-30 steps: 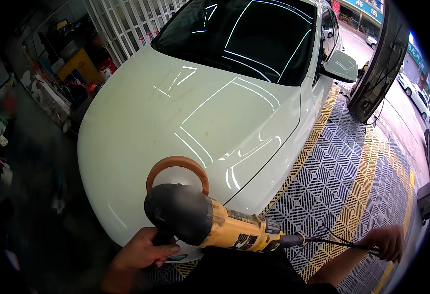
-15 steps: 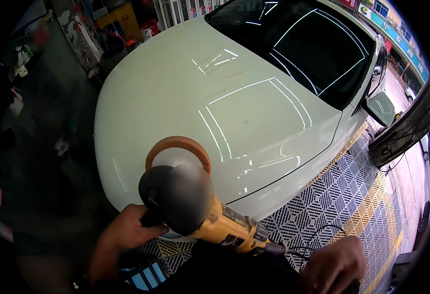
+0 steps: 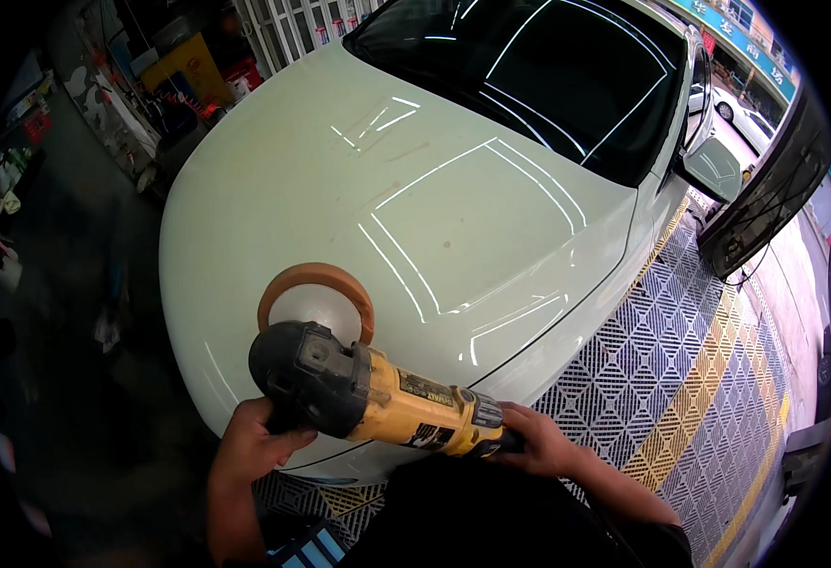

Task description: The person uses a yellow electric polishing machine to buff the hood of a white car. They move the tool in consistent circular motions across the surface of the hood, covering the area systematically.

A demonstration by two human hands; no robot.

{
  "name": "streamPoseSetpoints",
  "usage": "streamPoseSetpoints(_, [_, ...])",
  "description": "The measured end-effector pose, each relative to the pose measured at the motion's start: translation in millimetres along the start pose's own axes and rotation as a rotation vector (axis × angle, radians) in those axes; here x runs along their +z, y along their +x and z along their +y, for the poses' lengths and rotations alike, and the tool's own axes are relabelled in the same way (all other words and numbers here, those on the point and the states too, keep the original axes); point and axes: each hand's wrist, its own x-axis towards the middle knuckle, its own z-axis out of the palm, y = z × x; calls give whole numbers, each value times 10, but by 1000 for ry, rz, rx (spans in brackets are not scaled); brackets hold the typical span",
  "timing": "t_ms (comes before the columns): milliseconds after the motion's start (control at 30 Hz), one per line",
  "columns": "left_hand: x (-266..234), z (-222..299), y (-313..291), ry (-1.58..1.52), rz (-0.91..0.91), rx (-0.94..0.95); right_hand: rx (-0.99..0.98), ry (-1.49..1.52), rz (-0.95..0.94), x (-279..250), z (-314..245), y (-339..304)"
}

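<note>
A yellow polisher (image 3: 415, 405) sits over the front of the car hood (image 3: 339, 227); whether its round pad (image 3: 313, 303) touches is unclear. The left hand (image 3: 256, 443) curls round the grip beside its head, the right hand (image 3: 540, 445) round its tail. Likely step: taking a two-handed hold; next calls for keeping the pad level.

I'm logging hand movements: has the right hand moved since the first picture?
Yes: against the tiled floor, the right hand moved left, nearer the car, onto the rear of the polisher.
</note>
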Motion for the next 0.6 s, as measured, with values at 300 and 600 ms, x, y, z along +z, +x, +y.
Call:
streamPoseSetpoints(300, [323, 494, 1184, 619, 23, 324, 145, -37, 286, 39, -153, -185])
streamPoseSetpoints(600, [1290, 1328, 2689, 1159, 96, 422, 354, 22, 437, -888, 60, -1])
